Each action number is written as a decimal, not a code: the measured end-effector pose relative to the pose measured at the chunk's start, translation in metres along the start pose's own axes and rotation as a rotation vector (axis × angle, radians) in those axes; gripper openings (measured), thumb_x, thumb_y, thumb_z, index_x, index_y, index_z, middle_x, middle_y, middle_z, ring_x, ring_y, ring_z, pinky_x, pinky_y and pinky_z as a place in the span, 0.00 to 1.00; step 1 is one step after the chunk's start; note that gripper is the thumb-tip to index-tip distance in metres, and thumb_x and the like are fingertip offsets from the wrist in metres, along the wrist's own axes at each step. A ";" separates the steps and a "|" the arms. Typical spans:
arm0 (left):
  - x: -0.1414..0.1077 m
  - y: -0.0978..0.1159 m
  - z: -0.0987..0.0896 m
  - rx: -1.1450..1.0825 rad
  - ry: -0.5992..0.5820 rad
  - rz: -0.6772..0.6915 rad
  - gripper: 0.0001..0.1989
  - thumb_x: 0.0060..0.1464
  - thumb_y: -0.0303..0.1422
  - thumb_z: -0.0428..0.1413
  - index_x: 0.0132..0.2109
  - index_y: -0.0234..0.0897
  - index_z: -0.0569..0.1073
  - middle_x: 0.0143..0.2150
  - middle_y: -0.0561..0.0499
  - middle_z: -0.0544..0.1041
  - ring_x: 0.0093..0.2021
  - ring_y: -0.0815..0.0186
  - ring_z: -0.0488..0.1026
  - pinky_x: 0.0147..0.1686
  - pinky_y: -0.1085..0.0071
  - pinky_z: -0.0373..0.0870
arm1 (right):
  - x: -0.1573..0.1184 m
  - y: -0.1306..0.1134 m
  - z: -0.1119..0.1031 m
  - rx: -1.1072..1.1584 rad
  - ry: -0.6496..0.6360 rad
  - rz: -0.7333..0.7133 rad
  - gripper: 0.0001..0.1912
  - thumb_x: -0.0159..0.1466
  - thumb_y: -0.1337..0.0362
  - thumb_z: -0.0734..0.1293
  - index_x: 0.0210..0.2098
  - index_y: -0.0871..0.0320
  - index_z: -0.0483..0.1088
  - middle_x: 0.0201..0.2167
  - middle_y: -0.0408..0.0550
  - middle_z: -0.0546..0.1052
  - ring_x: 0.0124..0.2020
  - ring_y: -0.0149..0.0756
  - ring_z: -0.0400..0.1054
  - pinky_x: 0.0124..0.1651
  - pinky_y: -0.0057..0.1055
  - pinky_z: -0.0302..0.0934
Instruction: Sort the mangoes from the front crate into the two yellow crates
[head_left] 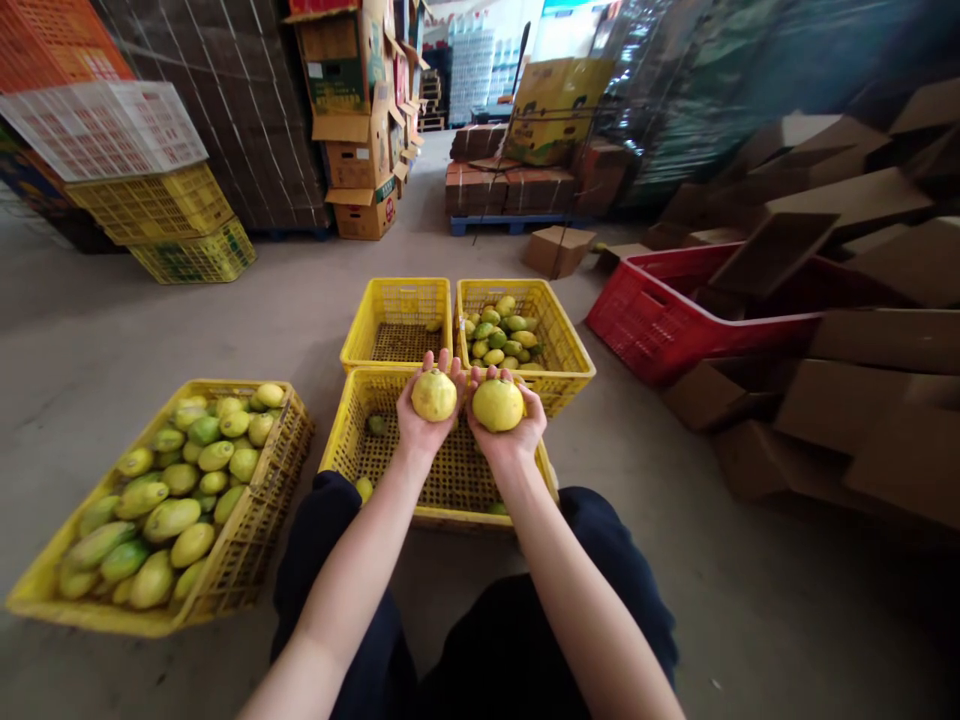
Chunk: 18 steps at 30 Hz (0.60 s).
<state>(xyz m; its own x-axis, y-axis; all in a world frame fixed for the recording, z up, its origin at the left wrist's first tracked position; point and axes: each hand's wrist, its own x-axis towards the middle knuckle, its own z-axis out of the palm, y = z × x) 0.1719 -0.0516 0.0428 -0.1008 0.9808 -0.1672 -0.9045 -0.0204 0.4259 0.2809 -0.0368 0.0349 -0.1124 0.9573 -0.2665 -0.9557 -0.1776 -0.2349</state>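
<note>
A yellow-green lemon (433, 396) rests on the upturned palm of my left hand (417, 432), its fingers reaching up behind the fruit. Beside it, my right hand (522, 436) cradles a second, slightly larger-looking lemon (498, 405), also palm up. Both hands are side by side over a yellow plastic crate (457, 485) between my knees, which has a few fruits in it. On the left stands another yellow crate (105, 622) heaped with yellow and green lemons (180, 480).
Behind the near crate sit two yellow crates: the left one (397, 342) holds little fruit, the right one (566, 345) many. A red crate (645, 315) and piled cardboard boxes (885, 400) fill the right side. Stacked crates (172, 205) and carton stacks (360, 165) stand further back.
</note>
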 end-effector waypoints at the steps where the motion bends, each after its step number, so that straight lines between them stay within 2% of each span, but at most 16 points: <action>1: 0.000 0.000 0.000 0.002 -0.012 0.003 0.17 0.61 0.31 0.49 0.51 0.48 0.78 0.56 0.53 0.78 0.62 0.61 0.70 0.58 0.60 0.70 | 0.000 0.000 0.000 -0.003 0.003 -0.006 0.11 0.53 0.66 0.65 0.36 0.52 0.74 0.33 0.43 0.82 0.43 0.39 0.78 0.42 0.37 0.75; 4: 0.002 -0.003 0.001 -0.059 0.004 -0.005 0.19 0.65 0.32 0.45 0.53 0.48 0.77 0.62 0.55 0.74 0.64 0.61 0.69 0.58 0.58 0.69 | -0.003 -0.001 0.003 -0.004 0.029 -0.011 0.11 0.55 0.68 0.66 0.37 0.53 0.74 0.36 0.43 0.83 0.45 0.41 0.78 0.47 0.43 0.75; 7: 0.004 -0.008 0.002 -0.149 0.019 -0.035 0.20 0.68 0.34 0.41 0.50 0.45 0.78 0.63 0.54 0.73 0.63 0.60 0.70 0.56 0.60 0.71 | -0.005 -0.002 0.005 -0.008 0.067 -0.008 0.09 0.56 0.68 0.65 0.36 0.53 0.74 0.37 0.44 0.83 0.44 0.42 0.78 0.51 0.46 0.74; 12: 0.008 -0.012 0.000 -0.176 0.020 -0.061 0.20 0.68 0.37 0.42 0.50 0.42 0.79 0.60 0.51 0.76 0.61 0.58 0.72 0.53 0.61 0.73 | -0.001 -0.002 0.002 -0.001 0.111 -0.036 0.09 0.56 0.64 0.65 0.35 0.54 0.75 0.35 0.46 0.83 0.43 0.42 0.78 0.49 0.43 0.75; 18: 0.010 -0.015 0.000 -0.203 0.050 -0.089 0.20 0.63 0.34 0.45 0.51 0.41 0.79 0.53 0.47 0.79 0.55 0.59 0.76 0.50 0.62 0.75 | 0.003 -0.003 -0.002 -0.013 0.104 -0.061 0.10 0.52 0.63 0.65 0.34 0.53 0.75 0.33 0.45 0.83 0.40 0.41 0.79 0.47 0.43 0.75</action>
<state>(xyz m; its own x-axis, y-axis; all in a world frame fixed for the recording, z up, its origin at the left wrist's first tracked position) 0.1840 -0.0415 0.0346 -0.0327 0.9696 -0.2424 -0.9751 0.0222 0.2204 0.2842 -0.0335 0.0327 -0.0250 0.9375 -0.3471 -0.9562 -0.1237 -0.2653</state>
